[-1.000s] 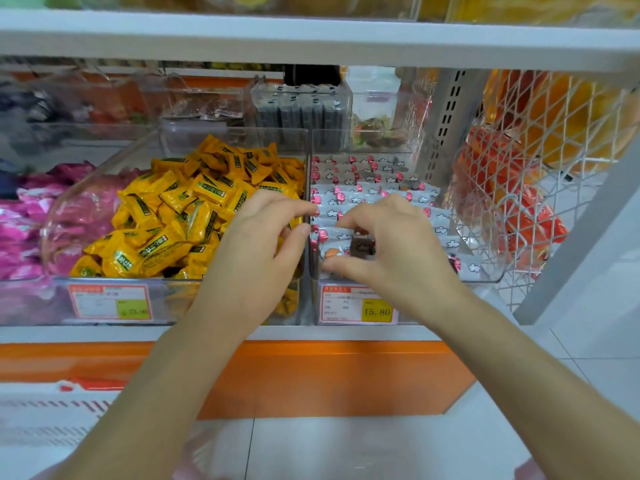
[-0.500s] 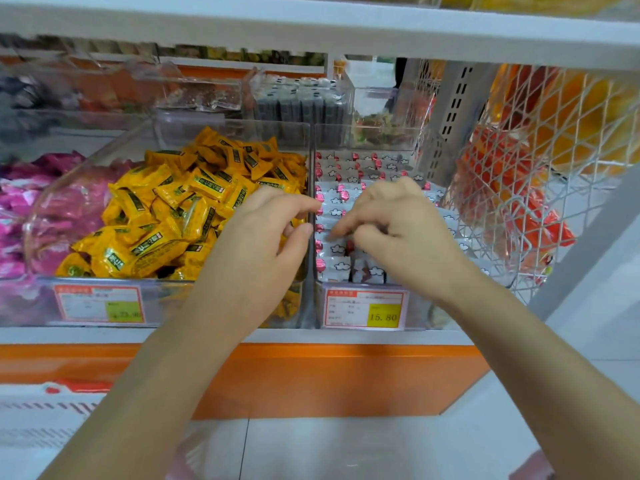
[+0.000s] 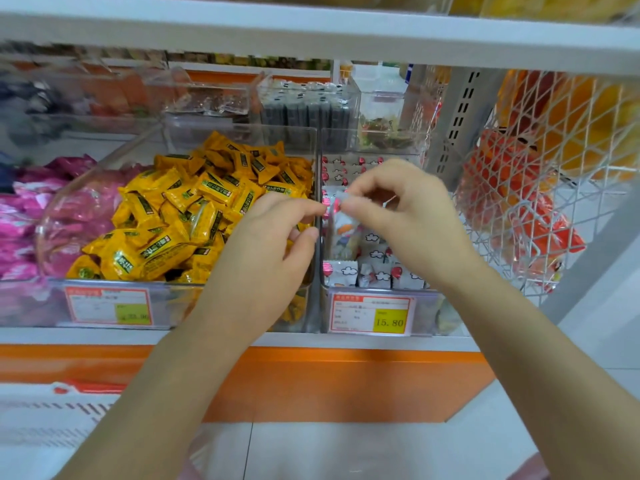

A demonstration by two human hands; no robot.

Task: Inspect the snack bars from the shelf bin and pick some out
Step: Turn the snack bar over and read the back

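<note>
A clear shelf bin (image 3: 429, 308) holds several white snack bars (image 3: 343, 272) printed with clouds and red dots. My right hand (image 3: 408, 220) pinches the top edge of one white snack bar (image 3: 343, 232) and holds it upright just above the others. My left hand (image 3: 273, 251) hovers over the divider beside it. Its fingers are loosely curved, with the index fingertip at the bar's upper left corner and the thumb apart below. Much of the bin's contents is hidden behind my right hand.
A bin of yellow wrapped snacks (image 3: 194, 216) stands to the left, with pink packets (image 3: 27, 216) beyond it. A white wire basket (image 3: 540, 202) of orange packets hangs at right. An upper shelf board (image 3: 311, 39) runs close overhead. A price tag (image 3: 372, 315) reads 15.80.
My right hand has risen from among the bars, lifting one white bar upright out of the row. The left hand stayed beside the divider.
</note>
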